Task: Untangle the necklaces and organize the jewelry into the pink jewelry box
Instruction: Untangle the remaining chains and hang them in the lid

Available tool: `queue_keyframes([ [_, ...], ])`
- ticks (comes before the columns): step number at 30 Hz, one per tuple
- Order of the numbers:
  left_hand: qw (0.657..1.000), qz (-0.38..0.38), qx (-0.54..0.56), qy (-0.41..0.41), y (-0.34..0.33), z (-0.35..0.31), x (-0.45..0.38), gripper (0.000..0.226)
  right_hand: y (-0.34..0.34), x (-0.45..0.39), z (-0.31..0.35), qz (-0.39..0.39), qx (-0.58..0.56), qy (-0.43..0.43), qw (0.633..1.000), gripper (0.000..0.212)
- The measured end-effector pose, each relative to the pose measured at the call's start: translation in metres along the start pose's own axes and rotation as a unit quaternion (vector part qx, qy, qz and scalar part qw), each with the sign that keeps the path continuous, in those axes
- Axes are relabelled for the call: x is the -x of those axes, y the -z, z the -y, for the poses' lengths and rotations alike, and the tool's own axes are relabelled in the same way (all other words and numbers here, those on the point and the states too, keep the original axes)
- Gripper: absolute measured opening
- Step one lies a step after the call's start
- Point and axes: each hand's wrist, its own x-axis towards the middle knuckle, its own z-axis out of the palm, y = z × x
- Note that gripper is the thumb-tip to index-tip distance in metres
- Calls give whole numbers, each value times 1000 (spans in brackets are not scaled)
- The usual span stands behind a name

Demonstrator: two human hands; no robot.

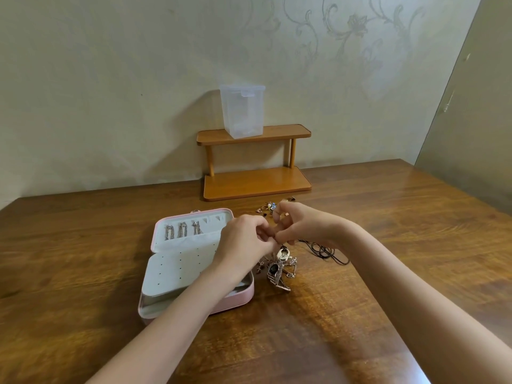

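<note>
Reaching in from the bottom of the head view, the left hand and right hand meet fingertip to fingertip above a wooden table, both pinched closed on a thin black cord. That cord trails off to the right in loose loops on the wood. Just below the hands lies a tangled heap of necklaces, a jewelled pendant with a dark stone on top. Left of the heap, touching the left forearm, sits the pink jewelry box, lid open, three chain pieces hung inside the lid. More small jewelry lies scattered behind the hands. Against the wall stands a wooden shelf bearing a clear plastic container.
</note>
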Motion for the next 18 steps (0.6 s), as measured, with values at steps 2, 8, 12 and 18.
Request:
queue_keyframes([
  [2, 1000, 4, -9, 1, 0, 1, 1, 7, 0, 1, 1, -5, 12, 10, 1000, 30],
  [8, 971, 89, 181, 126, 6, 7, -5, 13, 7, 7, 5, 14, -22, 69, 997, 23],
  [12, 979, 74, 166, 94, 7, 9, -6, 9, 6, 7, 0, 9, -55, 60, 997, 26],
  [18, 993, 86, 74, 33, 7, 11, -6, 2, 4, 8, -6, 0, -7, 61, 998, 34],
])
